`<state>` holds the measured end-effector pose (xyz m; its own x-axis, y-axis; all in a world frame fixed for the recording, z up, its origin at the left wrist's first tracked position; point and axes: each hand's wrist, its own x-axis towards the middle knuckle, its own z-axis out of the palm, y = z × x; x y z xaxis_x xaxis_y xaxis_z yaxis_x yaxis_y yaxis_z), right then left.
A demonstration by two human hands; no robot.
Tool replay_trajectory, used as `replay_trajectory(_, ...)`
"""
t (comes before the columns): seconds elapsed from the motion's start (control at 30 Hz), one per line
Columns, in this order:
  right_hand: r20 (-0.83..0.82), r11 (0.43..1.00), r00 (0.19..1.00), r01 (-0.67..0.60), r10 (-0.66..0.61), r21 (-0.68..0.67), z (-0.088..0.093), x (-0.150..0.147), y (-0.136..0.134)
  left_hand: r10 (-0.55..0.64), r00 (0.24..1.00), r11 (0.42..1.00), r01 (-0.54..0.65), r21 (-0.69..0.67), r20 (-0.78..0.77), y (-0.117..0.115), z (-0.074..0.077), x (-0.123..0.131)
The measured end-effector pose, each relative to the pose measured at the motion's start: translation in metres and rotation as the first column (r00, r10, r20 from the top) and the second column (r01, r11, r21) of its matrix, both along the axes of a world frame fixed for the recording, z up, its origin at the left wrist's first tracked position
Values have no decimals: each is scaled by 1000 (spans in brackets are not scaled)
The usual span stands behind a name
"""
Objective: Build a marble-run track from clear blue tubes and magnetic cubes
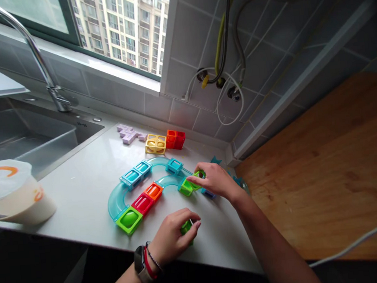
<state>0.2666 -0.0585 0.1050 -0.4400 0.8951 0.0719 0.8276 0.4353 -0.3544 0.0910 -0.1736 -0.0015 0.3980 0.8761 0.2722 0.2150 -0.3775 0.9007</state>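
Observation:
My left hand (178, 230) is closed around a green block (186, 226) near the counter's front edge; the fingers hide much of it. Farther right, my right hand (214, 178) grips a green block (197, 179) at the end of a winding toy track. Another green block (185, 187) sits beside it, against a curved clear-blue tube (169, 180). From there the track runs through an orange block (153, 190), a red block (143, 203) and a green block with a ball-like centre (129, 219). A wide blue curve (116, 203) leads on to blue blocks (132, 176).
Yellow blocks (155, 144), red-orange blocks (175, 139) and lilac zigzag pieces (129, 134) lie along the back. A drink cup (21, 195) stands at left by the sink (90, 131) and tap (35, 53). A wooden board (326, 169) is at right; hoses (236, 27) hang above.

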Motion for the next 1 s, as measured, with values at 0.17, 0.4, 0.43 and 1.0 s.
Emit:
replay_trajectory(0.17, 338, 982, 924, -190, 180, -4, 1, -30, 29, -3, 1000, 999, 3, 38, 0, -1, 0, -1)
replay_trajectory(0.4, 324, 973, 920, -231, 221, -8, -9, -31, 39, -17, 1000, 999, 17, 44, -10, -1, -2, -1)
replay_trajectory(0.43, 325, 973, 919, -229, 221, -15, -10, -31, 39, -18, 1000, 999, 18, 41, -9, -1, -2, -1)
replay_trajectory(1.0, -46, 943, 951, -310, 306, -125, -29, 5, 26, -4, 999, 999, 5, 42, -34, 1, 2, -2)
